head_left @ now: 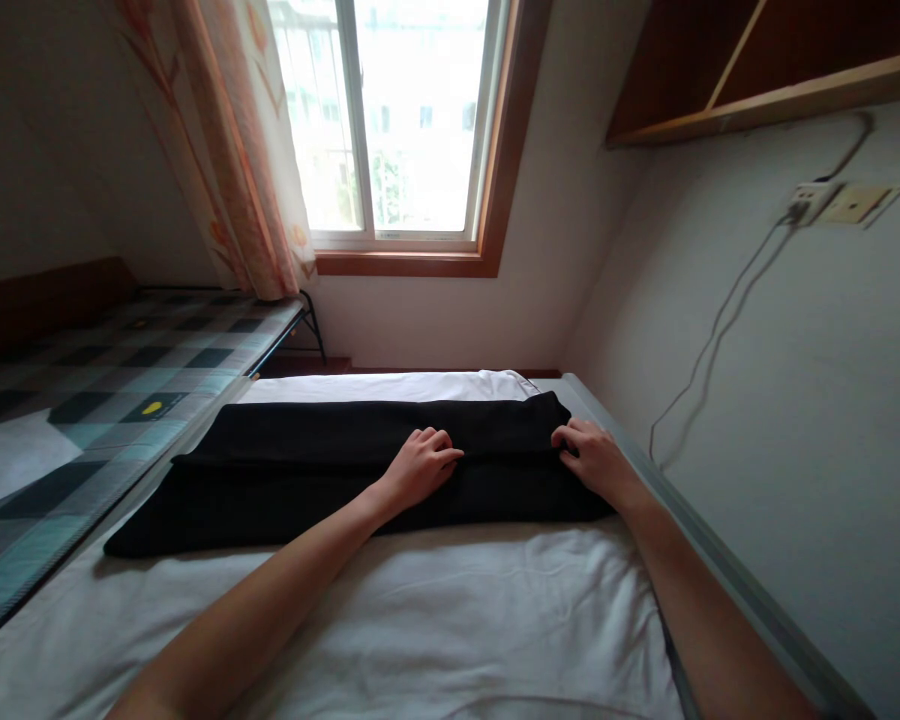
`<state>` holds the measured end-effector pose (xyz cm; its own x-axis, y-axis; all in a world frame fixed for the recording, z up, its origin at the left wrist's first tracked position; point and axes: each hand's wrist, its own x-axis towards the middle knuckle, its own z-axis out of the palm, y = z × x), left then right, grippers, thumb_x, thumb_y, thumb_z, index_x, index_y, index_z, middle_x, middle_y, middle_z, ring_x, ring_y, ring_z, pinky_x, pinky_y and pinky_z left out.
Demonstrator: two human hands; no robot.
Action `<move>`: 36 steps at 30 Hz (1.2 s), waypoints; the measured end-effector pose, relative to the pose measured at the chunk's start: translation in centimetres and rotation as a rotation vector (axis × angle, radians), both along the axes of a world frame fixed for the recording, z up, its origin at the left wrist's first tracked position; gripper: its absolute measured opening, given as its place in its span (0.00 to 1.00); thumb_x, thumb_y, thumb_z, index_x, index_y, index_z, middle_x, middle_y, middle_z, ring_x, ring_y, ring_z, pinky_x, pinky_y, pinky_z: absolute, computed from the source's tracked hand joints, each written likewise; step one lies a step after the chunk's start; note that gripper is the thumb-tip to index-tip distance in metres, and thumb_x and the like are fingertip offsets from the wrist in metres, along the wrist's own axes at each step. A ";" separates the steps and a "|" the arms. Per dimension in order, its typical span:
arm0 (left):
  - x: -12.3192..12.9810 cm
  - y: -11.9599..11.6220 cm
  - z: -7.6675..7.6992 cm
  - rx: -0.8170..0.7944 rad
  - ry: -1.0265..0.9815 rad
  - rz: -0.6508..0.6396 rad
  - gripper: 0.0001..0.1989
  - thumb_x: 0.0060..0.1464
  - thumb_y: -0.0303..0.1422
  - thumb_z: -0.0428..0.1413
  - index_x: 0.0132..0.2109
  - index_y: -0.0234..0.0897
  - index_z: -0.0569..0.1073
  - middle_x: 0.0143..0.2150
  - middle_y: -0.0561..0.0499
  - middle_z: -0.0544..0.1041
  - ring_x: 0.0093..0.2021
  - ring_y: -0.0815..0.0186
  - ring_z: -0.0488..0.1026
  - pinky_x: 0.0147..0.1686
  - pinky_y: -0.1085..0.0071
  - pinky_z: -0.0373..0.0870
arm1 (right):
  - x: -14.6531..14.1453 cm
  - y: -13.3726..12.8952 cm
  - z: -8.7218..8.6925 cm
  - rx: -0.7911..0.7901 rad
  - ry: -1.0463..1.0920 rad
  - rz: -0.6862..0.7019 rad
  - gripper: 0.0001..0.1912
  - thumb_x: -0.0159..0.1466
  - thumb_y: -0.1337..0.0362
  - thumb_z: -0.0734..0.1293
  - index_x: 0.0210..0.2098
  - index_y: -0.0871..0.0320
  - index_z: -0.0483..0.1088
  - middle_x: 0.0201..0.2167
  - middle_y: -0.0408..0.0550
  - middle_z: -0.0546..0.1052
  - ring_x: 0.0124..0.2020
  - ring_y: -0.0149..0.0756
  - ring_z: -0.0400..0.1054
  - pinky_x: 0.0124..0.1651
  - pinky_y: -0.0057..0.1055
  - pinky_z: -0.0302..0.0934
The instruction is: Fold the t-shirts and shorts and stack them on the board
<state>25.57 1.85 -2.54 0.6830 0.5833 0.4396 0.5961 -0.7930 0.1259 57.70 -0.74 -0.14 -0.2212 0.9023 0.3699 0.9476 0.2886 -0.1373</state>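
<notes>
The soft black folded cloth (322,435) lies across the white-sheeted bed (495,610), its long axis left to right — right end toward the pale wall (802,400). It looks light and limp, best taken at 2 spots along the fold — left hand (421,466) and right hand (594,460) pinch there, fingers narrow.
</notes>
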 end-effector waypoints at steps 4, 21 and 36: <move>0.2 -0.1 0.2 -0.018 -0.042 0.026 0.11 0.62 0.33 0.52 0.46 0.44 0.78 0.41 0.48 0.74 0.42 0.64 0.69 0.43 0.65 0.65 | -0.3 -0.4 0.2 -0.081 -0.080 -0.062 0.07 0.55 0.69 0.63 0.30 0.54 0.72 0.29 0.43 0.72 0.33 0.37 0.66 0.38 0.32 0.53; -2.8 3.2 -1.3 -0.135 0.134 0.485 0.29 0.64 0.48 0.41 0.67 0.45 0.59 0.70 0.45 0.57 0.70 0.52 0.50 0.65 0.44 0.43 | -8.6 1.6 0.6 0.111 -0.095 0.210 0.22 0.68 0.53 0.58 0.54 0.56 0.71 0.55 0.56 0.72 0.56 0.45 0.64 0.56 0.41 0.55; -2.8 2.9 -0.6 -0.211 0.240 0.520 0.32 0.64 0.51 0.35 0.70 0.46 0.51 0.72 0.47 0.50 0.72 0.53 0.43 0.66 0.46 0.41 | -5.9 6.2 -2.0 -0.336 -0.145 -0.031 0.41 0.66 0.38 0.42 0.69 0.53 0.50 0.70 0.54 0.50 0.70 0.46 0.42 0.68 0.52 0.37</move>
<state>22.80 4.78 -3.10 0.3513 0.9246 0.1473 0.9296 -0.3632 0.0630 51.83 5.42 -2.10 -0.2199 0.9753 0.0189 0.9718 0.2207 -0.0834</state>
